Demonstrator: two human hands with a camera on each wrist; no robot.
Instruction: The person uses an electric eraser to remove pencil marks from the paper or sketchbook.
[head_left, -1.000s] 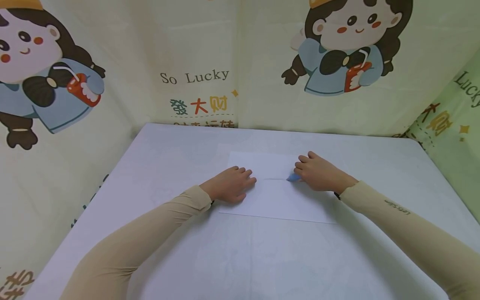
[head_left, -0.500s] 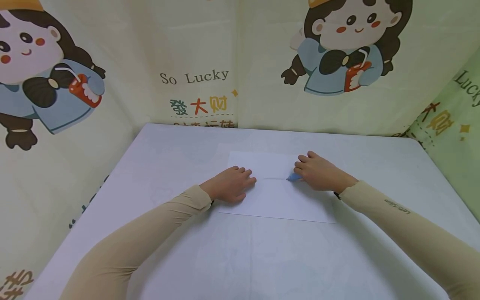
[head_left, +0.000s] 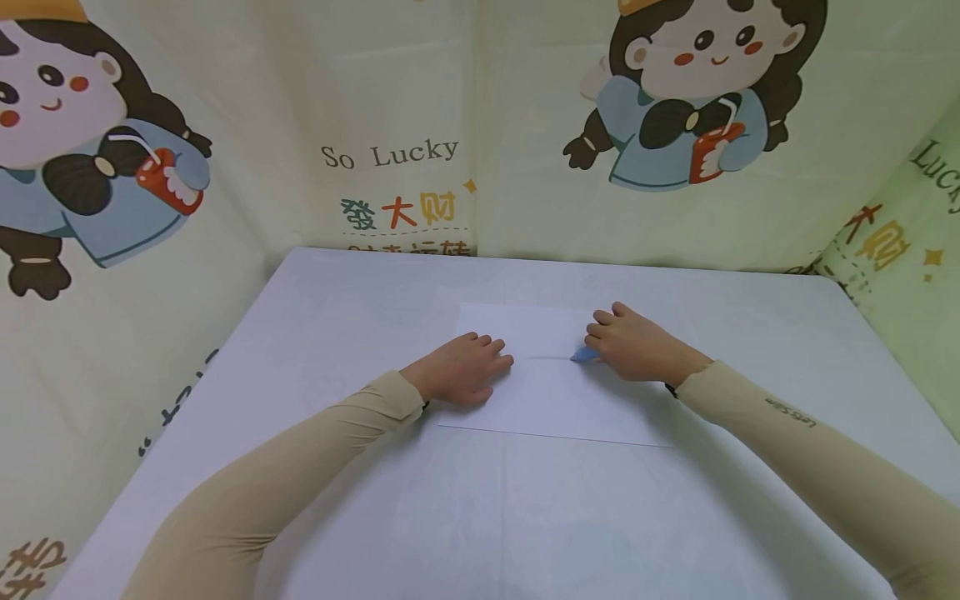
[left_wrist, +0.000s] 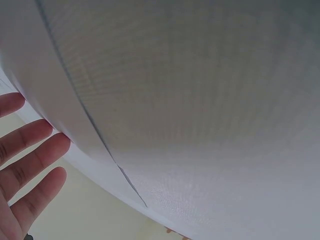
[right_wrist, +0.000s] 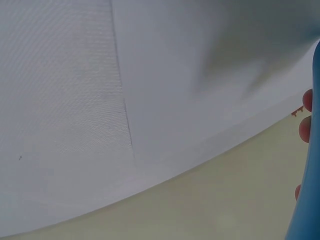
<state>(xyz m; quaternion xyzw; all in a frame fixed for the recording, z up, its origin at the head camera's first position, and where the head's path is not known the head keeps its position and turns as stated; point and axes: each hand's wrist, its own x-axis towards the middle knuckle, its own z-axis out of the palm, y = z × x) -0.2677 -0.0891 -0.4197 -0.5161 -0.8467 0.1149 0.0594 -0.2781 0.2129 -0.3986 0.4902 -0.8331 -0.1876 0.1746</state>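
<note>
A white sheet of paper [head_left: 555,408] lies on the table. My left hand [head_left: 459,369] rests on its left part, fingers spread; the left wrist view shows these fingers [left_wrist: 40,150] apart and holding nothing. Toward the sheet's right side, my right hand [head_left: 637,342] grips a thick blue pen [head_left: 587,354], its tip down at the paper. A faint thin line [head_left: 547,358] runs across the paper from the tip toward the left hand. In the right wrist view the smooth blue pen [right_wrist: 310,175] fills the right edge, with fingertips [right_wrist: 305,129] showing behind it.
The white-covered table [head_left: 360,300] extends around the paper on all sides. Behind it hangs a cream curtain [head_left: 525,167] with cartoon figures and lettering, which also lines the left and right sides.
My right hand and the pen have shifted very slightly to the left. The left hand and the paper have stayed in place.
</note>
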